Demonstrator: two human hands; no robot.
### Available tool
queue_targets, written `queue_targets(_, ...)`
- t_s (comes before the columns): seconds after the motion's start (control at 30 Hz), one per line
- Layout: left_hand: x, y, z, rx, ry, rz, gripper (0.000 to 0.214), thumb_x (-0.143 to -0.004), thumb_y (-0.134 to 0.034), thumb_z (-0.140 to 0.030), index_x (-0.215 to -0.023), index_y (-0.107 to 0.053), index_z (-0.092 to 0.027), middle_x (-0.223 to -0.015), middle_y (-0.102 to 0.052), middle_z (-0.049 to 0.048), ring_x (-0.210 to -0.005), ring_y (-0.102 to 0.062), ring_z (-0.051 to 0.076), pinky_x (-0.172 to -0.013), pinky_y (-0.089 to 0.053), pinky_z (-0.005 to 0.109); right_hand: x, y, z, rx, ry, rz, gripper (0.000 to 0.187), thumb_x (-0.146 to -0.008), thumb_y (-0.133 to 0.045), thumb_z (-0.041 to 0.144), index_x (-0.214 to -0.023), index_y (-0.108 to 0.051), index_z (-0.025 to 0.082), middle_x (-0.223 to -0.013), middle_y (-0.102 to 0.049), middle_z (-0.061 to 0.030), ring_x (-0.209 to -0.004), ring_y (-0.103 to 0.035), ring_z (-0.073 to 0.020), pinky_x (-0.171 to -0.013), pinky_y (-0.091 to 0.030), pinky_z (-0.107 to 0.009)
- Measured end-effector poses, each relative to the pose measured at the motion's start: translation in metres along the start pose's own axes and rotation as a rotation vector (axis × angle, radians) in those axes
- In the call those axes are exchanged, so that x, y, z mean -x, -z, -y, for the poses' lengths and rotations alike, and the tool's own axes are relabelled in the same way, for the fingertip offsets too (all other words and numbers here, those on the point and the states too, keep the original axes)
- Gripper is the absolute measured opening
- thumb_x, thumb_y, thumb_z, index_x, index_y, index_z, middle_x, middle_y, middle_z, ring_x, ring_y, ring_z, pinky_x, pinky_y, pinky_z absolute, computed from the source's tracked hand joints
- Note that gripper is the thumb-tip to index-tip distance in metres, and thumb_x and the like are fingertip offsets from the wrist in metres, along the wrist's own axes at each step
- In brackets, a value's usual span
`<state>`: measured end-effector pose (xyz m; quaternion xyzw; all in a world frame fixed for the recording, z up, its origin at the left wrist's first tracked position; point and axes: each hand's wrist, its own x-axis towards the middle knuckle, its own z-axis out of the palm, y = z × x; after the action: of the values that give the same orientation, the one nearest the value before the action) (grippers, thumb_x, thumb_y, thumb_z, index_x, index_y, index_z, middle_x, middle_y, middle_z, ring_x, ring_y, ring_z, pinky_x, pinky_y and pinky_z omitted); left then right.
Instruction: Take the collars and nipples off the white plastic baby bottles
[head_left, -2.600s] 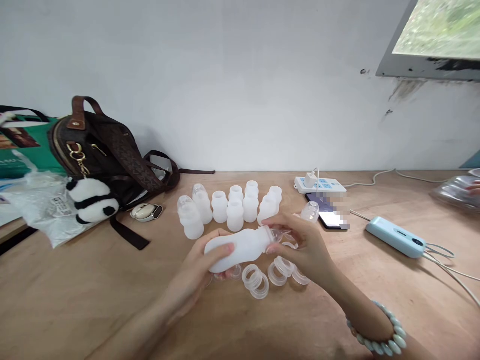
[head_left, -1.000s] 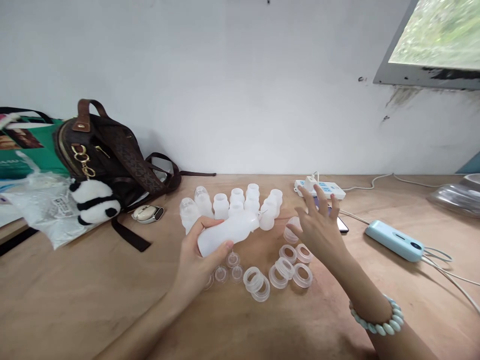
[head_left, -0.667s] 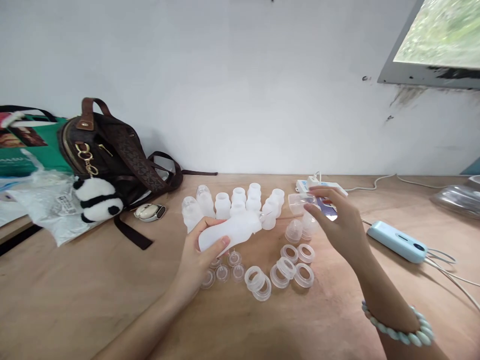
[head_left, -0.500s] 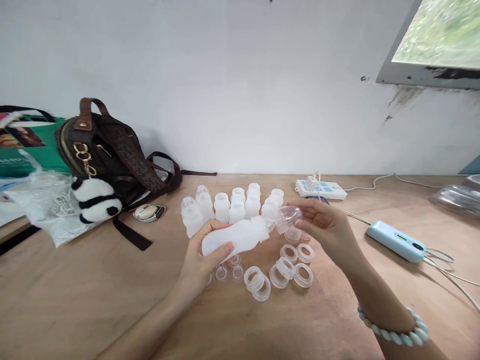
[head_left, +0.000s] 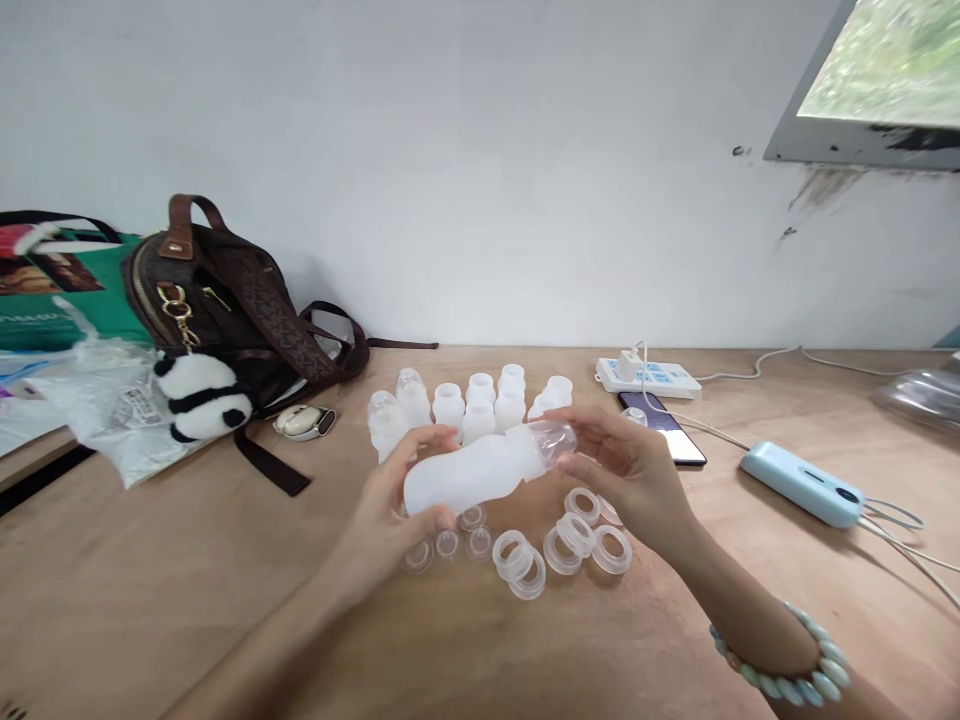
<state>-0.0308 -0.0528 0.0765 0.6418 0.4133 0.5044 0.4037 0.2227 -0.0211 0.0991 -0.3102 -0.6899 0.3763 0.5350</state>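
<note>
Tabletop [head_left: 465,645] | bottle [head_left: 465,475] | clear cap [head_left: 552,441] now touching it, earlier apart

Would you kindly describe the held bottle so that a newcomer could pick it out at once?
Find the brown table, then the white bottles standing on it. Just in front, the left hand grips the held bottle and the right hand touches its clear cap. Unlike those upright neighbours, it is tipped nearly sideways.

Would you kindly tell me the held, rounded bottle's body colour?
The rounded bottle body is milky white, clearest in the head view.
</note>
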Motion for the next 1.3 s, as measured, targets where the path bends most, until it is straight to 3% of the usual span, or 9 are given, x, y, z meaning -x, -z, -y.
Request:
queue_targets(0.17,0.014,0.038,0.012,-0.413,-0.099,-0.199,0.026,-0.09,-0.062,-0.039,-0.111,-0.059,-0.025,-0.097,-0.061,0.0012,-0.078,-0.055,0.018,-0.069,-0.043,0.029,-0.028,-0.013,0.005,0.438,0.134,0.076,0.023,-0.085,-0.069,0.022,-0.108,-0.069,0.021,-0.092,-0.074,-0.0041,-0.083,-0.067,-0.02,-0.078,-0.053,-0.037)
queue_targets(0.43,0.042,0.057,0.06,-0.628,0.145,0.042,0.053,-0.072,-0.074,-0.047,-0.117,-0.054,-0.026,-0.103,-0.064,0.0038,-0.079,-0.057,0.023,-0.071,-0.048,0.035,-0.073,-0.081,-0.018,0.871,0.243,0.346,0.029,-0.091,-0.067,0.022,-0.118,-0.065,0.012,-0.111,-0.073,-0.0128,-0.107,-0.064,-0.0289,-0.094,-0.037,-0.045)
queue_targets(0.6,0.048,0.057,0.069,-0.65,0.156,0.022,0.04,-0.067,-0.076,-0.04,-0.101,-0.059,-0.025,-0.094,-0.064,0.0027,-0.079,-0.059,0.024,-0.071,-0.048,0.035,-0.086,-0.101,-0.029,0.895,0.249,0.38,0.029,-0.095,-0.065,0.028,-0.119,-0.065,0.012,-0.115,-0.073,-0.0143,-0.114,-0.06,-0.0301,-0.094,-0.033,-0.044)
queue_targets(0.73,0.047,0.057,0.066,-0.611,0.113,0.057,0.019,-0.077,-0.071,-0.036,-0.089,-0.062,-0.024,-0.082,-0.063,0.0005,-0.073,-0.059,0.022,-0.066,-0.045,0.03,-0.088,-0.094,-0.023,0.871,0.266,0.375,0.037,-0.094,-0.066,0.034,-0.123,-0.062,0.012,-0.113,-0.073,-0.0135,-0.116,-0.058,-0.0292,-0.096,-0.033,-0.043)
queue_targets(0.87,0.048,0.061,0.061,-0.561,0.086,0.031,0.014,-0.078,-0.073,-0.034,-0.086,-0.067,-0.025,-0.087,-0.068,0.0017,-0.07,-0.059,0.021,-0.064,-0.045,0.027,-0.069,-0.065,-0.002,0.828,0.272,0.321,0.019,-0.093,-0.066,0.025,-0.11,-0.065,0.015,-0.108,-0.072,-0.0099,-0.104,-0.06,-0.0255,-0.091,-0.036,-0.04)
queue_targets(0.93,0.049,0.062,0.055,-0.525,0.112,-0.05,0.018,-0.076,-0.076,-0.036,-0.089,-0.07,-0.026,-0.086,-0.071,0.0019,-0.068,-0.06,0.021,-0.063,-0.047,0.027,-0.05,-0.05,0.004,0.89,0.255,0.377,0.013,-0.092,-0.066,0.028,-0.094,-0.067,0.016,-0.093,-0.072,-0.0083,-0.089,-0.061,-0.0243,-0.085,-0.038,-0.04)
queue_targets(1.0,0.049,0.059,0.045,-0.459,0.141,-0.121,0.02,-0.076,-0.077,-0.038,-0.091,-0.071,-0.026,-0.085,-0.072,0.0019,-0.068,-0.063,0.021,-0.063,-0.05,0.027,-0.027,-0.04,0.003,0.985,0.247,0.504,0.028,-0.085,-0.072,0.043,-0.08,-0.067,0.016,-0.082,-0.07,-0.0088,-0.084,-0.058,-0.0262,-0.081,-0.039,-0.042)
queue_targets(1.17,0.035,0.031,0.011,-0.191,0.136,-0.101,0.019,-0.076,-0.079,-0.034,-0.09,-0.071,-0.024,-0.086,-0.071,0.002,-0.075,-0.067,0.02,-0.065,-0.055,0.027,0.015,-0.037,-0.019,1.055,0.143,0.745,0.037,-0.069,-0.083,0.051,-0.071,-0.068,0.017,-0.083,-0.067,-0.0099,-0.088,-0.056,-0.0293,-0.079,-0.043,-0.044)
queue_targets(1.3,0.014,0.002,-0.004,0.059,0.162,-0.053,0.023,-0.073,-0.082,-0.03,-0.089,-0.068,-0.021,-0.082,-0.065,0.0004,-0.071,-0.062,0.016,-0.054,-0.051,0.02,0.013,-0.024,-0.019,0.917,0.059,0.695,0.02,-0.075,-0.081,0.032,-0.076,-0.067,0.018,-0.086,-0.066,-0.0068,-0.09,-0.058,-0.0268,-0.081,-0.044,-0.044)
